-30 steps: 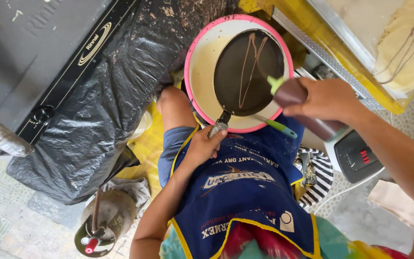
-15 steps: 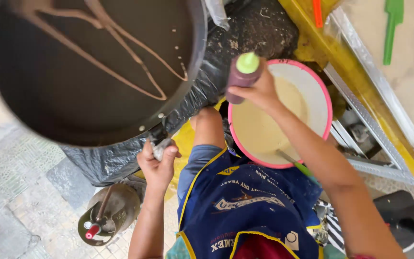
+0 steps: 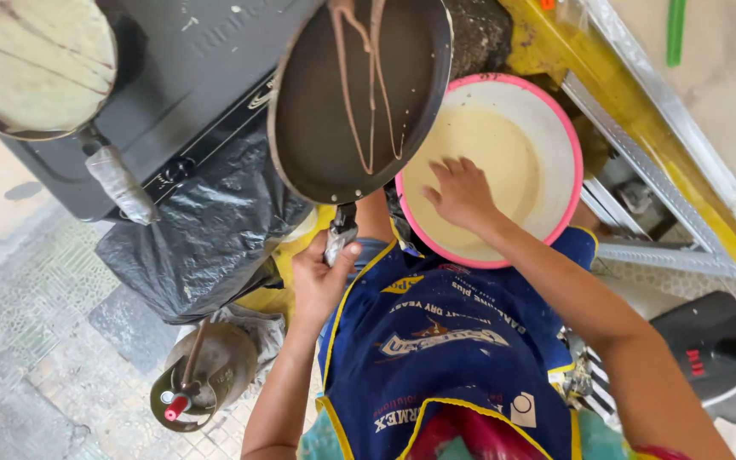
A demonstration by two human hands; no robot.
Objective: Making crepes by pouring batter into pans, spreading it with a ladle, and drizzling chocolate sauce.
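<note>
- Left hand [image 3: 321, 277]: fingers wrapped tight round the wrapped handle [image 3: 340, 234] of a dark frying pan [image 3: 359, 94]. The pan sits at 12 o'clock from this hand, tilted, with thin brown streaks of batter running down its inside. Half a second earlier the pan filled the upper left of the view, close to the camera; now it lies farther off and nearer the centre.
- Right hand [image 3: 462, 194]: fingers spread and relaxed, holding nothing, hovering over or lightly touching the pale batter in the pink-rimmed bowl [image 3: 566, 183]; actual contact cannot be told. Half a second earlier this hand gripped a brown squeeze bottle with a green cap above the bowl; that bottle is no longer in view.
- Pink-rimmed bowl: at 3 o'clock from the pan, its left edge tucked under the pan's rim, resting in front of the person's blue apron [image 3: 445, 341].
- Second pan [image 3: 36, 64]: at 10 o'clock, upper left corner, holding a pale round crepe, set on the grey stove [image 3: 189, 77].
- Black plastic sheet [image 3: 202, 234]: draped below the stove, at 9 o'clock from the left hand.
- Yellow frame [image 3: 632, 128]: running diagonally at 2 o'clock beyond the bowl.
</note>
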